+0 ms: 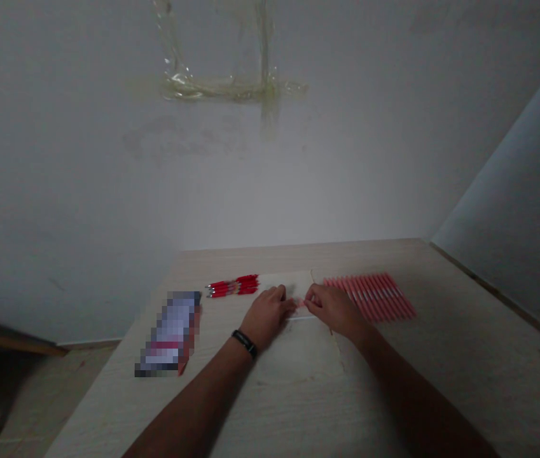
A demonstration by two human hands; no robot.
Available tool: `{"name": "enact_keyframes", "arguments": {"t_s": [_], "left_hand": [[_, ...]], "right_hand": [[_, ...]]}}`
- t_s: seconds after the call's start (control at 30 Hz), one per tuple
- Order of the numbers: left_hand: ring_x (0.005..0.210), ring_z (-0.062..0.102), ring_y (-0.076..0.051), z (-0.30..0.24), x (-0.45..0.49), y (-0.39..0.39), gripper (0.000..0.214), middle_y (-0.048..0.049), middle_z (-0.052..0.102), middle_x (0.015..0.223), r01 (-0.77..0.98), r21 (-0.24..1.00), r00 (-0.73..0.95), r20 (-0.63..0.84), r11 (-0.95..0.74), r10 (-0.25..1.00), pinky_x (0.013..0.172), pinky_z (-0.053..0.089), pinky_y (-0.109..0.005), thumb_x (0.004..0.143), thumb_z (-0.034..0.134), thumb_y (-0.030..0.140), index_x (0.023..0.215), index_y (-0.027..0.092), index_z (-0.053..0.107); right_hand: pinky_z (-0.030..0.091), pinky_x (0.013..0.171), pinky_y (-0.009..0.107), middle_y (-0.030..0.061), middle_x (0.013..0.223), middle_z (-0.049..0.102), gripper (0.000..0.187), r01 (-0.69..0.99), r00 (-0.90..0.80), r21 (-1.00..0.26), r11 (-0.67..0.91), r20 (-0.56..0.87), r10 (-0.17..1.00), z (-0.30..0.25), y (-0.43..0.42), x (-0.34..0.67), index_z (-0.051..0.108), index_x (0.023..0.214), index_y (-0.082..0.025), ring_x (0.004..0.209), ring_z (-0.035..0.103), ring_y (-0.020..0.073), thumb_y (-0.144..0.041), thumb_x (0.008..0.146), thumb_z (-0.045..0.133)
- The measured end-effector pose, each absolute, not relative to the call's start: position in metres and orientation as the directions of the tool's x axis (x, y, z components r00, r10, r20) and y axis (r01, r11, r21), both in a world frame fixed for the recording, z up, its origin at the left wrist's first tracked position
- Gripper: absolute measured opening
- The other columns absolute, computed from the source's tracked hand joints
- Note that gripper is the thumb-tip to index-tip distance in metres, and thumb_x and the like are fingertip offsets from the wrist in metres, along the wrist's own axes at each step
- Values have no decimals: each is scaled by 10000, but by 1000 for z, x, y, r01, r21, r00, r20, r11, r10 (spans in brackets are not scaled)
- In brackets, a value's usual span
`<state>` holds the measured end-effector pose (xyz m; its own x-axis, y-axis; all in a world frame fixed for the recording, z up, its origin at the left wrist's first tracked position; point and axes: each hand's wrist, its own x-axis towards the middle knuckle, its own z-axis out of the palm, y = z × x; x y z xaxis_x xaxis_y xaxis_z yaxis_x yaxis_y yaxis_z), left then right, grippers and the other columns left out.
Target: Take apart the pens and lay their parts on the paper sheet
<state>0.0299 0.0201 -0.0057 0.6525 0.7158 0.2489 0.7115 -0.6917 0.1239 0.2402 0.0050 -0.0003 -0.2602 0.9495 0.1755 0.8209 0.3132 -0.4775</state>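
Note:
In the head view, my left hand (268, 313) rests low over a pale sheet (293, 356) on the table, its fingers bent together. Facing it from the other side, my right hand (334, 308) has thumb and forefinger pinched. A small pinkish-red thing (300, 304) shows between the fingertips, too small and blurred to name. Just beyond my right hand lies a neat row of several red, see-through pen barrels (374, 296). To the left of my left hand lies a bundle of several red pens (234, 286) with metal tips.
A phone-like object (169, 331), blurred out, lies near the left side of the wooden table (117, 407). The wall (298, 178) rises directly behind the table and carries strips of clear tape (222, 89). Another wall (527, 210) slants along the right.

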Motion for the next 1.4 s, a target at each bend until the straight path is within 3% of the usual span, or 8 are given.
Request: {"name": "enact_keyframes", "arguments": {"t_s": [0.27,0.4,0.53,0.67,0.77,0.87,1.03,1.4], "left_hand": [[832,529,-204,-5,36,20,152,-79,571,922,708,172,639,254,-684,726,732,407,-322,926,567,188,824,182,680],[888,550,-199,-4,32,19,110,-72,596,962,637,402,588,299,-658,752,774,426,-301,892,544,122,880,185,634],[771,548,-173,-7,22,16,154,-46,614,854,523,652,467,320,-550,824,694,420,-273,964,497,268,965,168,614],[802,574,-175,-6,12,13,304,-57,649,902,400,767,397,348,-501,850,728,428,-282,987,477,354,1178,179,636],[859,610,-190,-4,12,14,267,-73,691,946,263,868,356,319,-422,878,765,445,-293,934,579,396,1013,174,703],[719,610,-166,-5,17,15,287,-50,698,804,56,970,310,209,-237,928,661,448,-267,816,723,431,863,151,680],[594,560,-124,-9,21,13,316,-12,661,678,-108,990,259,116,-91,959,562,403,-230,747,789,420,850,143,678],[576,557,-112,-9,21,13,324,1,652,655,-150,986,236,102,-67,966,542,393,-217,722,816,396,839,138,658]], "right_hand": [[328,596,243,1,728,693,125,830,-247,-469,303,178,952,5,3,243,656,897,-200,651,610,141,-312,923,609],[365,624,240,4,741,677,71,800,-229,-517,304,204,952,4,6,244,632,858,-192,680,611,145,-236,906,604],[387,651,239,8,766,643,87,733,-198,-589,339,292,936,3,7,246,582,809,-182,731,595,147,-156,891,570],[387,613,231,-10,738,609,91,643,-213,-674,363,299,930,2,5,244,565,806,-186,691,572,136,-157,891,556],[441,644,228,-3,787,634,26,513,-241,-774,372,286,927,-1,5,238,584,878,-185,729,606,135,-166,888,569],[491,703,246,19,856,665,59,417,-261,-832,366,276,925,-4,4,232,607,951,-184,797,642,147,-207,898,591],[504,719,256,29,876,682,89,390,-274,-826,408,319,908,-4,2,225,636,943,-185,819,646,153,-265,920,603],[513,765,262,37,915,692,126,364,-294,-817,448,356,887,-4,-3,220,669,974,-194,864,655,158,-295,938,604]]}}
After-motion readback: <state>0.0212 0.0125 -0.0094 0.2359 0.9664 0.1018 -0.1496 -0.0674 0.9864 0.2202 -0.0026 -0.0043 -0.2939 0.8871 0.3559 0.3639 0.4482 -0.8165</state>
